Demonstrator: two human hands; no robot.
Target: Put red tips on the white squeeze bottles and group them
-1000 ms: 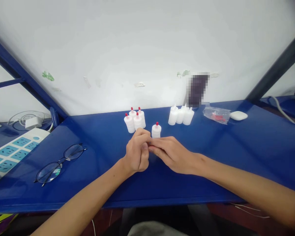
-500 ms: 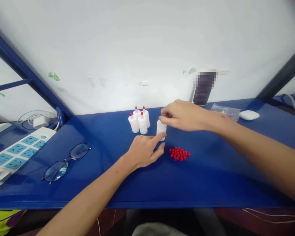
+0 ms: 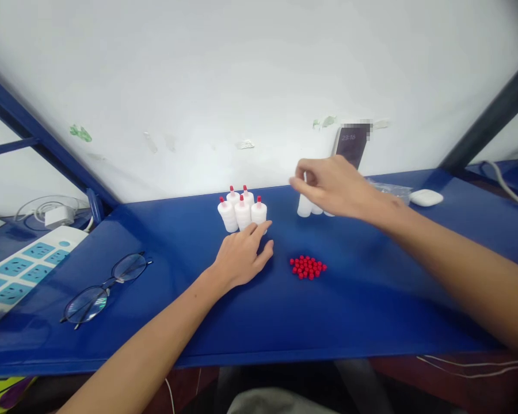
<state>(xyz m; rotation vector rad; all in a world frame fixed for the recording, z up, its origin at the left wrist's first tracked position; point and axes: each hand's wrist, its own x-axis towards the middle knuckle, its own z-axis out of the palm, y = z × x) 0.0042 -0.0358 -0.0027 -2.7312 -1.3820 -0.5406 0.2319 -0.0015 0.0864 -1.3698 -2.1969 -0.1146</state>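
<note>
On the blue table (image 3: 176,322), five red-capped bottles (image 3: 243,214) stand just beyond your left hand (image 3: 240,256), its fingers parted; your right hand (image 3: 334,185) curls before more white bottles (image 3: 304,207), grasp unclear; a low sweep could scatter the red caps (image 3: 307,267).
</note>
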